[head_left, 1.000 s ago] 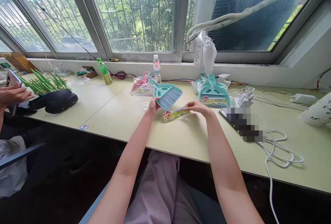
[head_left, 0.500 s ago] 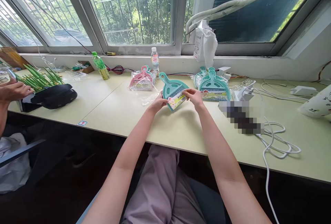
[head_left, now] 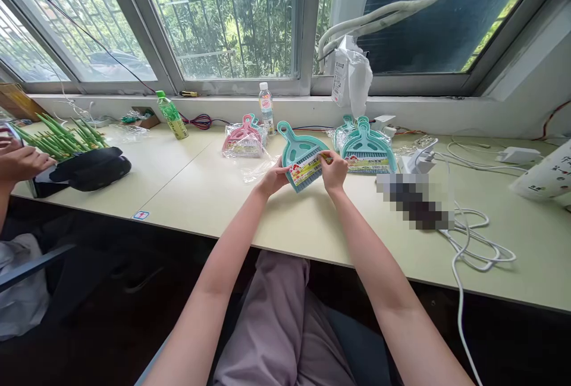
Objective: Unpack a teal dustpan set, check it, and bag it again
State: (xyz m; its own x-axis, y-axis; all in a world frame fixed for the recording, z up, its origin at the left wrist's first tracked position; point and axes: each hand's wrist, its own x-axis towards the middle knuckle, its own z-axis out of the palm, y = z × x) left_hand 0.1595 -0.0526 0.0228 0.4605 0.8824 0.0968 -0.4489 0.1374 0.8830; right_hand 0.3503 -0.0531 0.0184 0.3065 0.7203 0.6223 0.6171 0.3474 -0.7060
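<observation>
A teal dustpan-and-brush set point(head_left: 298, 147) is tilted above the table, its handle pointing up and left. A yellow label point(head_left: 307, 167) lies across the brush bristles. My left hand point(head_left: 273, 179) grips the set at its lower left edge. At the right end of the label, my right hand point(head_left: 333, 170) pinches the label's edge with thumb and fingers. More teal sets point(head_left: 366, 147) stand just right of my right hand. Behind and to the left, a pink set point(head_left: 245, 139) sits in clear plastic wrap.
A clear bottle point(head_left: 266, 107) and a green bottle point(head_left: 172, 115) stand near the wall. White cables point(head_left: 486, 249) and a charger lie right. At the far left, a person's hand point(head_left: 22, 160) is near a black bag point(head_left: 91, 169) and green stems.
The label has shifted up and lies differently across the brush, with bristles now showing below it. My right hand has turned and its fingers are more curled at the label's right end.
</observation>
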